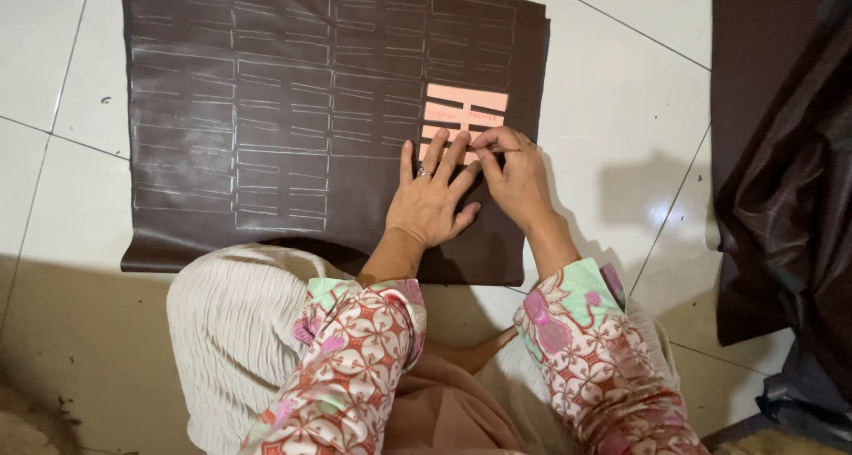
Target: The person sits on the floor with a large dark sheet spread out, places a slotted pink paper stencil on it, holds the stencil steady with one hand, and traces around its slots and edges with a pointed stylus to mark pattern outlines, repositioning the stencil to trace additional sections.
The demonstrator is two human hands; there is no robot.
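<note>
Your left hand (432, 197) lies flat with its fingers spread on a dark brown sheet (266, 109) that is laid out on the pale tiled floor (621, 82). The fingertips press on the lower edge of a pink card template (465, 110), which sits on the sheet toward its right side, at about 1 o'clock from that hand. A ring (423, 173) shows on one finger.

Your right hand (513, 175) sits just beside the left, at its 3 o'clock, touching it. Its fingers are drawn together in a pinch around a thin marking tool (502, 150), whose tip meets the bottom edge of the template; the tool is too slim to tell its kind.

The template is a small rectangle with narrow slots cut across it, the brown showing through them. From it, out toward 9 o'clock and up toward 12 o'clock, the sheet is covered with rows of pale traced rectangles (275, 91) of the same shape. The near edge of the sheet curls up slightly at 6 o'clock, close to your knees.

Both forearms come out of patterned sleeves (355, 340) in red, pink and green, and a cream pleated cloth (231, 331) covers your lap at 7 o'clock. More dark brown material (781, 171) lies bunched on the floor at 3 o'clock, well apart from the hands
</note>
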